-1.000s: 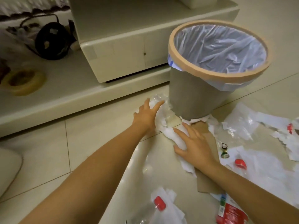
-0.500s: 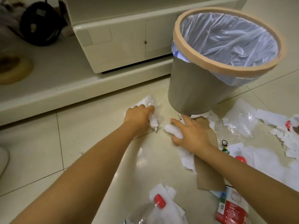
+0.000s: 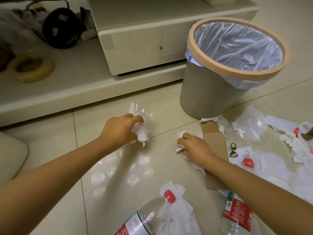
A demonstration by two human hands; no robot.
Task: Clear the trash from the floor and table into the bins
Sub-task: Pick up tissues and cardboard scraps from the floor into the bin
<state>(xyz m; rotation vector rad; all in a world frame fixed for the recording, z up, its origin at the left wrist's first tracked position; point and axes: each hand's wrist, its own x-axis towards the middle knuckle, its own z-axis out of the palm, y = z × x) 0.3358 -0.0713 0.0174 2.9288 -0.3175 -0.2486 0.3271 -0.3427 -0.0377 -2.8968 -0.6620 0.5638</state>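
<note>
**Two fistfuls of litter down on the tiles**

Pale glossy floor tiles (image 3: 55, 133) fill the head view, a cream low cabinet (image 3: 135, 39) runs along the back, and litter is spread everywhere. Left hand (image 3: 121, 129) is down at the floor, fingers curled tight round a wad of white tissue and clear plastic wrap (image 3: 141, 122); the plastic flares up beyond the knuckles, the tissue tail hangs below them and touches the tile. Right hand (image 3: 194, 147) sits just to the right of that grip, fingers bunched on a crumpled white tissue (image 3: 180, 146) that pokes out on the thumb side, pressed low against the floor.

Beyond the right hand's grip and a little to its right stands the grey bin (image 3: 211, 95), upright, tan rim, clear liner inside. At its base lies a flat cardboard strip (image 3: 214, 141), running back under the right forearm, with torn tissue along its edge. Further right of that grip: shredded white paper (image 3: 279, 161), a loose red bottle cap (image 3: 248, 162), a small green-and-black object I can't identify.

Nearer than both grips, a clear plastic bottle with a red cap (image 3: 152, 214) lies on a pile of white tissue (image 3: 176, 216), and a second bottle with a red label (image 3: 237, 216) lies under the right forearm. On the cabinet's lower shelf, far left of the left grip, a yellowish tape roll (image 3: 32, 68) and a black cable coil (image 3: 62, 28).
</note>
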